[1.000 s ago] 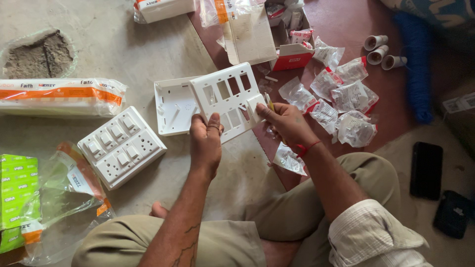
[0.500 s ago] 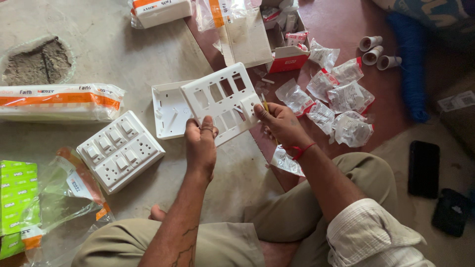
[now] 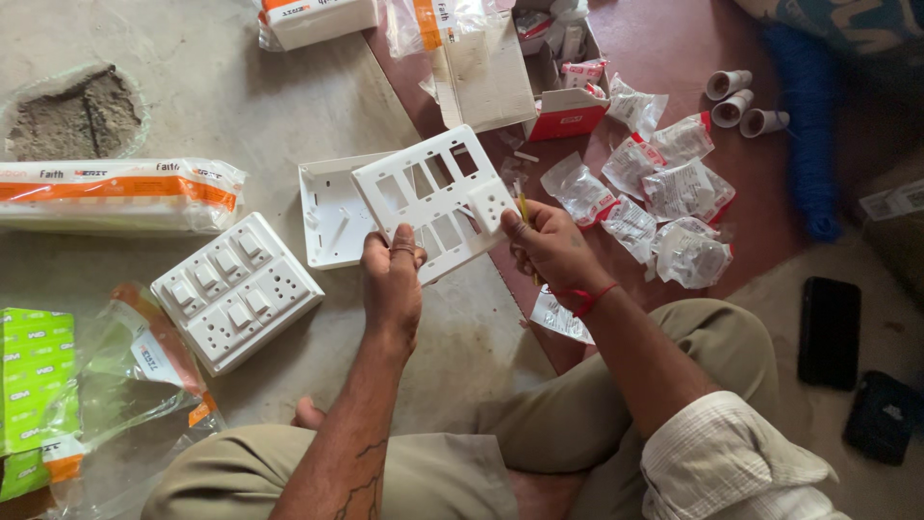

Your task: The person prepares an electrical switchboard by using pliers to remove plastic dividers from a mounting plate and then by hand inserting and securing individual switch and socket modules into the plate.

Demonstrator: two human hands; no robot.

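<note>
At the frame's centre, the left hand (image 3: pixel 392 281) grips the lower edge of a white cut-out switch plate (image 3: pixel 438 199) while the right hand (image 3: pixel 551 247) pinches its right corner, above a white back box (image 3: pixel 332 212) on the floor.

Bare grey concrete floor (image 3: pixel 192 87) on the left, meeting a smooth reddish-brown floor (image 3: pixel 674 48) on the right. Small heap of grey cement (image 3: pixel 72 111) at upper left. Pale stone patch (image 3: pixel 799 270) at lower right. Soft, even daylight throughout, without hard shadows.
</note>
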